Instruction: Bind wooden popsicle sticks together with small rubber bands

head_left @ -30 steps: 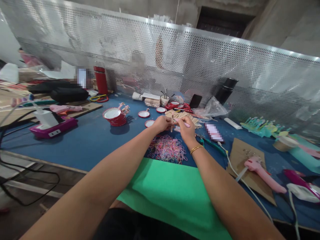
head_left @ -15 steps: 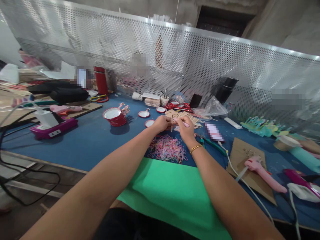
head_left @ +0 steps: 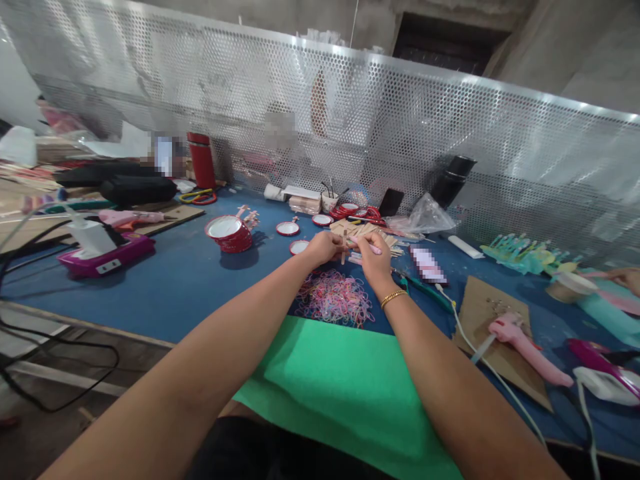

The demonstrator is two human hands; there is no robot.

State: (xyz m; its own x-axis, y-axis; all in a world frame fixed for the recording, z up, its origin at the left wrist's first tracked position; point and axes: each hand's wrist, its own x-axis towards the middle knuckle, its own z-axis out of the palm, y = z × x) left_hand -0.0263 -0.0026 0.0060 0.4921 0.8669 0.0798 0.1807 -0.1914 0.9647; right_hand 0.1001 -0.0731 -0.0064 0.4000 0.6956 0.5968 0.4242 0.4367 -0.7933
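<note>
My left hand (head_left: 324,249) is closed, its fingertips pinching a small wooden stick (head_left: 344,239) held upright. Facing it, my right hand (head_left: 375,261) grips a slim pink pen-like tool (head_left: 375,250), whose tip reaches the stick. The fingers partly cover where tool and stick meet. Below both hands lies a loose heap of colourful small rubber bands (head_left: 336,299), beside a green cloth (head_left: 345,380) over my lap. Behind my hands, flat wooden sticks (head_left: 395,243) are piled. A white disc with a red rim (head_left: 299,247) sits beside my left hand.
Red-rimmed discs (head_left: 227,230) stand stacked to the left, near a purple power strip (head_left: 107,257). On the right are a phone (head_left: 427,265), green-handled pliers (head_left: 433,293), and a pink glue gun (head_left: 530,350) on cardboard (head_left: 470,313). Another person's hand (head_left: 627,279) shows at the right edge.
My two hands stay almost in place, the right one shifting very slightly. At the right edge, the other person's hand has moved and shows more distinctly.
</note>
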